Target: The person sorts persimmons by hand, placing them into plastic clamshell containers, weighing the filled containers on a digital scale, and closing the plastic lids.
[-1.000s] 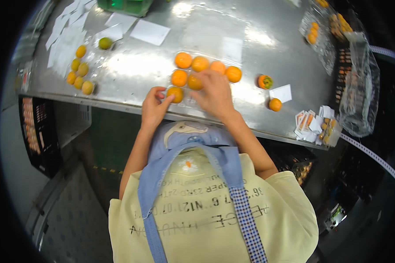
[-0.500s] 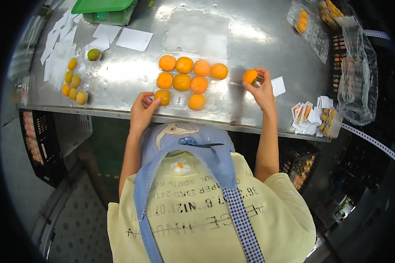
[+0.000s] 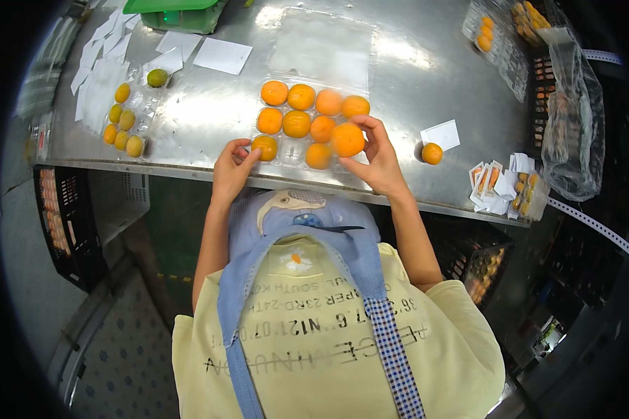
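Observation:
Several orange persimmons (image 3: pixel 297 123) sit in rows in a clear plastic tray (image 3: pixel 291 155), its lid (image 3: pixel 321 45) folded open toward the back. In the front row, a gap lies between two of the fruits. My left hand (image 3: pixel 232 167) is closed at the tray's front left corner, thumb beside the corner persimmon (image 3: pixel 264 147). Over the tray's right side, my right hand (image 3: pixel 377 159) holds another persimmon (image 3: pixel 347 140) between thumb and fingers. It partly covers the fruits beneath. One persimmon (image 3: pixel 432 153) rests on the table to the right, against a white card (image 3: pixel 440 135).
On the left are a second clear tray (image 3: pixel 142 122) of yellower fruit, loose white papers (image 3: pixel 222 56) and a green-lidded box (image 3: pixel 182 17). Small printed packets (image 3: pixel 488 183) and a clear box of fruit (image 3: pixel 529 195) stand at the right front. Dark crates (image 3: pixel 66 216) flank the table.
My right hand has moved left with the persimmon, from beside the tray to over its right side. The persimmon by the white card now shows. My left hand stays at the tray's corner.

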A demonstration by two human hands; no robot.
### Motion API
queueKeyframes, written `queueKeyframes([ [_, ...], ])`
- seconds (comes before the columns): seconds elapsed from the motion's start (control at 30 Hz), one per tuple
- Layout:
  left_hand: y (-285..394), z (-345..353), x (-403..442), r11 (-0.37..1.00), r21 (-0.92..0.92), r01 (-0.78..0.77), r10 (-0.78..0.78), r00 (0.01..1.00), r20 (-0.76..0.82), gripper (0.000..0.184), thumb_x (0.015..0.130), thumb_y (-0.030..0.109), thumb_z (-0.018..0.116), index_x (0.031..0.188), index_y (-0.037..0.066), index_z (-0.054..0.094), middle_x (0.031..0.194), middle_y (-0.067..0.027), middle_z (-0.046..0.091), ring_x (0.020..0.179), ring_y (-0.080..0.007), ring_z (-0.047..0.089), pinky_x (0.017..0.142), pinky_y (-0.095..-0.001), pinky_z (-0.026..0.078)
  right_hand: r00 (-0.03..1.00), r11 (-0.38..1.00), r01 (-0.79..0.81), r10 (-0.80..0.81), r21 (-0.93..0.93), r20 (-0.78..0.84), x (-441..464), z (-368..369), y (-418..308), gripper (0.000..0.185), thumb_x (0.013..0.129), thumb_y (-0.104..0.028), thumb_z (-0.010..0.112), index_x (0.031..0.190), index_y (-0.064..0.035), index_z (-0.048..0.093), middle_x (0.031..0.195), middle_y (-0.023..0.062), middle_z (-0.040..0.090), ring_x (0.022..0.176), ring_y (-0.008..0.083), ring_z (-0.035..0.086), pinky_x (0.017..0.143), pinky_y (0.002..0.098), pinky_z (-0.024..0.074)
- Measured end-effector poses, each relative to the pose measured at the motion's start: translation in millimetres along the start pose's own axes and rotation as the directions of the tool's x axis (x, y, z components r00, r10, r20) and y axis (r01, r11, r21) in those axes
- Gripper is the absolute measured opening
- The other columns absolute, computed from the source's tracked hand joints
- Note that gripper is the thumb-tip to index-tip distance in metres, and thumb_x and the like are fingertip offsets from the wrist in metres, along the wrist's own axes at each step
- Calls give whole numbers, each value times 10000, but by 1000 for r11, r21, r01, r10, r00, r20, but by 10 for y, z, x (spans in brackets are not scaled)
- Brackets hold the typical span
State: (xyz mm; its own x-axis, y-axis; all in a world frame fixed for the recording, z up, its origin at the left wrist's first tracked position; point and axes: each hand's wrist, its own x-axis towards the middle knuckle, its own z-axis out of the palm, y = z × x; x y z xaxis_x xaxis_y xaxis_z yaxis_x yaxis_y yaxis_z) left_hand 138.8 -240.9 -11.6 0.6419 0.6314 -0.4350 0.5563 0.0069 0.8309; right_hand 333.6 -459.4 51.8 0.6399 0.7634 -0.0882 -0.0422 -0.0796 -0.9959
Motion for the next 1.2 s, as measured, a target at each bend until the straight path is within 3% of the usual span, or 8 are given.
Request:
queueKeyframes([
  [0.13,10,-12,-23,1000,-1,0,0,1000,-2,395,813,285,726,1095,32,617,786,-7,543,655,-87,494,604,-235,434,996,960,66,-45,-272,80,20,132,-7,584,684,-4,737,1209,-71,491,1208,69,479,1200,229,456,998,361,420],
  [0.37,304,5,-204,986,-7,-168,162,962,-220,332,837,179,689,1127,47,595,867,-21,583,674,-86,508,608,-226,439,992,994,74,-65,-78,111,-16,357,74,664,647,3,805,1231,-55,494,1247,70,493,1192,204,485,1028,355,397],
  [0.5,660,98,-372,907,-394,-146,182,982,55,403,808,139,704,1181,77,566,977,-26,569,697,-81,511,605,-210,437,989,988,125,-118,-85,92,-44,450,28,629,637,-50,820,1189,-57,520,1200,68,548,1143,214,516,973,336,411],
  [0.7,887,380,-516,849,64,-525,524,851,37,497,821,270,685,1207,28,488,1065,-126,567,924,-249,588,790,-336,469,925,878,379,-348,-292,155,-18,623,-139,565,626,-36,805,1127,-57,543,1138,96,568,1065,273,540,927,356,425],
  [0.73,928,409,-558,901,-82,-425,429,902,38,437,881,307,599,1178,5,492,1055,-173,577,987,-336,581,834,-390,458,895,824,447,-409,-348,180,-11,649,-163,557,622,-31,803,1116,-58,547,1127,103,569,1052,286,541,920,361,429],
  [0.93,893,405,-549,889,-151,-432,440,898,22,357,995,299,395,1067,-10,559,975,-147,607,879,-266,600,766,-343,490,894,818,448,-402,-361,198,-49,627,-232,546,612,-36,810,1091,-60,550,1116,111,572,1034,302,541,905,373,435],
  [1.07,937,186,-523,826,-540,160,62,928,368,484,1024,369,284,1014,-3,593,839,-68,614,665,-123,574,548,-217,480,880,813,473,-423,-340,214,-91,596,-196,576,603,-32,820,1107,-60,542,1124,114,568,1037,295,541,893,368,444],
  [1.2,983,241,-568,896,-439,-71,187,955,228,438,1020,349,304,999,6,575,893,-69,598,747,-151,563,687,-250,476,905,863,424,-390,-273,172,-119,631,-179,628,593,-11,824,1141,-57,520,1125,119,562,1035,288,542,877,359,457],
])
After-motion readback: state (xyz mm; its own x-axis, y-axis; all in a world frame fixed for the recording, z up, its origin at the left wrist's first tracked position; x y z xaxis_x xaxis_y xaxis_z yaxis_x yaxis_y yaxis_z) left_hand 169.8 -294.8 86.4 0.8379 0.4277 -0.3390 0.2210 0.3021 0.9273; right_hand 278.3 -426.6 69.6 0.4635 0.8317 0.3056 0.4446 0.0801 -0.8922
